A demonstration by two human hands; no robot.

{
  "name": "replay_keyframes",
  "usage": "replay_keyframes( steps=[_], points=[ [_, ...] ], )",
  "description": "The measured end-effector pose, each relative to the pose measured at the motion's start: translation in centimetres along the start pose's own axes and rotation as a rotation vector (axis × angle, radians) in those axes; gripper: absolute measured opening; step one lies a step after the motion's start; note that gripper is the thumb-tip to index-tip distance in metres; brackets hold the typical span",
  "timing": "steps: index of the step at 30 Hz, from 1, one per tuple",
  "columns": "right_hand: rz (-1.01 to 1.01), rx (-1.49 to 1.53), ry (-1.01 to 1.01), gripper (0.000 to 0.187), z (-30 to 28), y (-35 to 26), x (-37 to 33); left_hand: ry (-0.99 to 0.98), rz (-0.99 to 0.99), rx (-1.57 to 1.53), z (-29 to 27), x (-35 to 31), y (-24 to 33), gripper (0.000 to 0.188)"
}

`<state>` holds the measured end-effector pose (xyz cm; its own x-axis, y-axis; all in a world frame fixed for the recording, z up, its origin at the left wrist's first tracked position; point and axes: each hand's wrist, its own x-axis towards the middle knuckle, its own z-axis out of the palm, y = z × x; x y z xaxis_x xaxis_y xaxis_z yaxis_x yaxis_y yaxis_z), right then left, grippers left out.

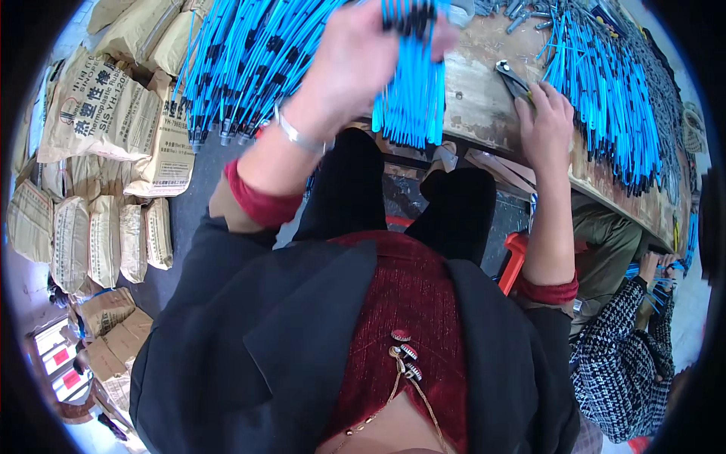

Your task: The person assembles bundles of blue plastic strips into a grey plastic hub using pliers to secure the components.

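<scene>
My left hand [354,59] is raised at the top middle, its fingers closed round a bundle of thin blue tubes [408,106] with black fittings. The tubes hang down past the table's near edge. To the right, my right hand [547,125] lies at the table with its fingers curled over the handles of a pair of end-cutting pliers [508,76]. The pliers' metal jaws point away from me, and part of the handles is hidden under the fingers. A large heap of similar blue tubes [253,57] with black fittings is beside my left forearm.
Another heap of blue tubes [597,98] covers the right of the worn wooden table [476,94], with grey metal parts [643,76] behind it. Stacked paper sacks [113,106] stand at the left. At the lower right, a person in a checked jacket [616,363] handles blue tubes.
</scene>
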<state>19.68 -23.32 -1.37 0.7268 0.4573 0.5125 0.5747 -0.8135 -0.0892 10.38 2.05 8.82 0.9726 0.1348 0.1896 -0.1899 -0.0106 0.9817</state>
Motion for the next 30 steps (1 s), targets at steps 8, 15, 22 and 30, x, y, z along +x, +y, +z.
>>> replay_keyframes(
  steps=[8,15,22,30],
  points=[
    [-0.398,1.178,-0.058,0.025,4.0,0.8,14.7,-0.579,0.216,0.097,-1.3,-9.7,-4.6,0.031],
    [-0.449,-0.06,-0.437,0.018,11.0,-3.3,21.3,-0.53,0.602,0.279,-2.1,-8.6,-7.5,0.028],
    [-0.309,-0.273,-0.481,0.019,12.0,-4.3,21.5,-0.502,0.519,0.275,-2.3,-8.2,-7.4,0.023],
    [-0.114,0.01,-0.197,0.02,7.0,-3.5,18.2,-0.601,0.411,0.326,-2.0,-7.9,-6.4,0.029]
  ],
)
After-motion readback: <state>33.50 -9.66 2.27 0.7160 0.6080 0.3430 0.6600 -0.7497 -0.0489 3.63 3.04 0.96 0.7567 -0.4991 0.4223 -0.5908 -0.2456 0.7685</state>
